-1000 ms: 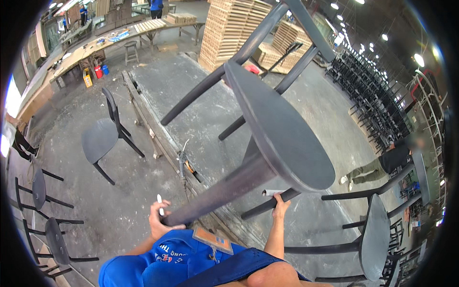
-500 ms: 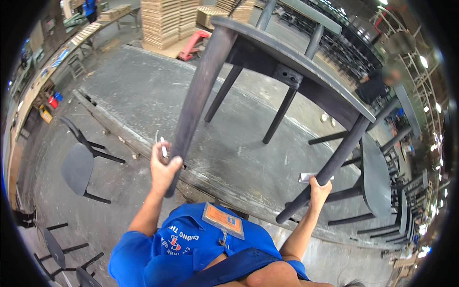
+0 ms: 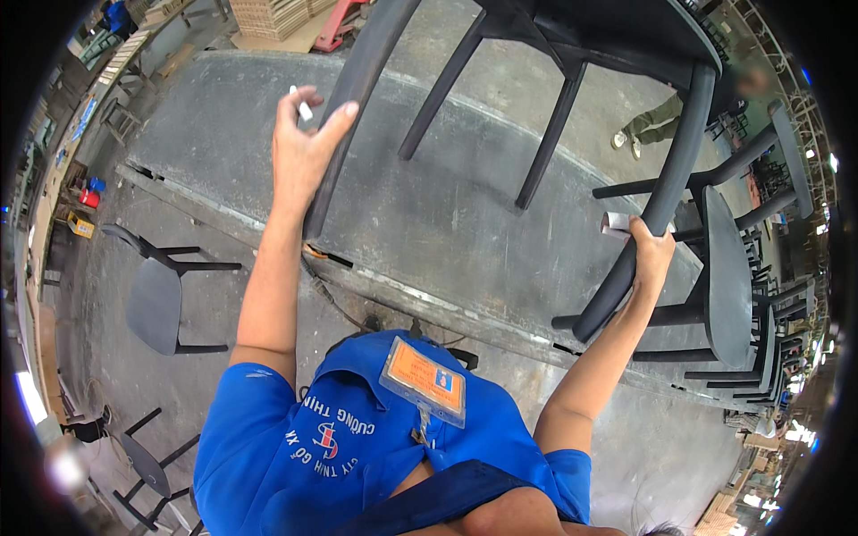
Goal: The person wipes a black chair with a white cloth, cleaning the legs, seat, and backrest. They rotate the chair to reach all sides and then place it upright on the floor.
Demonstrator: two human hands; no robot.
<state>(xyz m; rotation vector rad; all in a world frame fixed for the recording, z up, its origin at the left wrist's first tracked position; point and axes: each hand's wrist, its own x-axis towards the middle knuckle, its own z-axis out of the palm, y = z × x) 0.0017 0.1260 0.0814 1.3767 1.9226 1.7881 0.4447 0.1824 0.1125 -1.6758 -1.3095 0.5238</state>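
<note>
1. Left hand (image 3: 304, 147), upper left, grips a leg of the chair (image 3: 572, 54) and pinches a white chalk (image 3: 301, 104).
2. Right hand (image 3: 648, 255) clasps another leg, beside a white roll (image 3: 615, 221).
3. An orange rectangular badge (image 3: 423, 380) hangs at lower centre.

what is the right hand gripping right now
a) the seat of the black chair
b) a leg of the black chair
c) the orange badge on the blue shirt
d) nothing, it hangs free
b: the right hand is wrapped around one leg of the raised black chair, with a small white roll tucked in the same hand.
</note>
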